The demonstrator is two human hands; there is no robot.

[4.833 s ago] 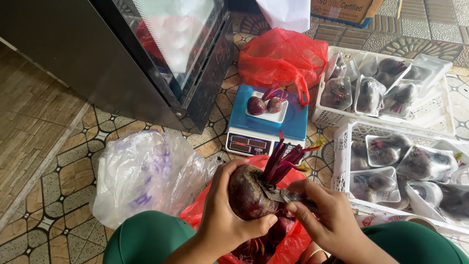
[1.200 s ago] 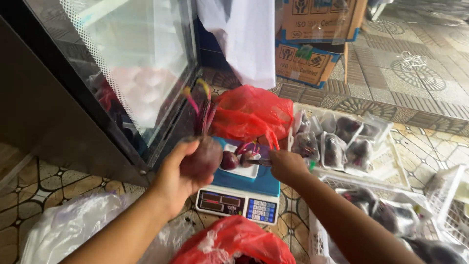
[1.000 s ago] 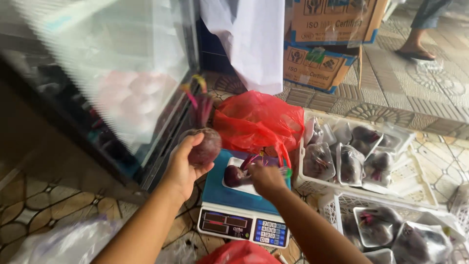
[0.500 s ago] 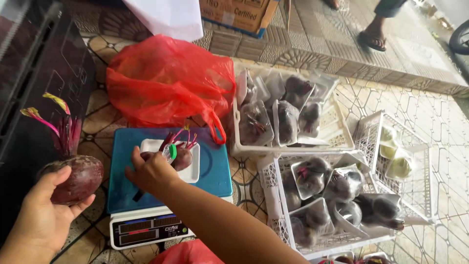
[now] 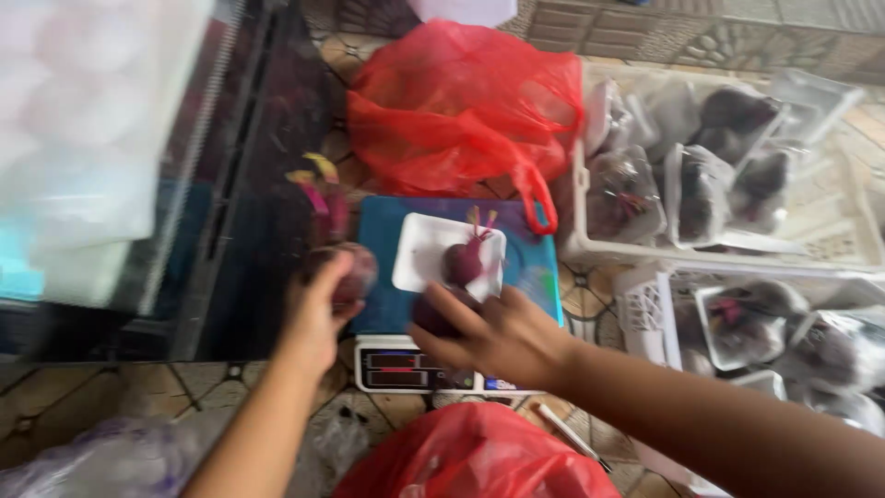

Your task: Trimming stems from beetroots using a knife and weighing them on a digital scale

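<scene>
The view is blurred. My left hand (image 5: 318, 309) grips a large dark beetroot (image 5: 355, 272) with red and yellow stems, held just left of a blue-topped weighing scale (image 5: 530, 267). My right hand (image 5: 502, 337) is closed around a small beetroot (image 5: 431, 315) at the scale's front edge, above its display. A white foam tray (image 5: 415, 254) lies on the scale with one small stemmed beetroot (image 5: 464, 261) on it.
A red plastic bag (image 5: 452, 101) sits behind the scale and another red bag (image 5: 479, 456) is near me. White crates (image 5: 576, 244) of wrapped beetroot trays stand to the right. A glass-door fridge (image 5: 111, 157) is on the left, with a clear bag (image 5: 101, 456) at bottom left.
The camera swung left and down. My right hand pulled back from the tray with one small beetroot, so one beetroot is left there. My left hand moved the large beetroot closer to the scale.
</scene>
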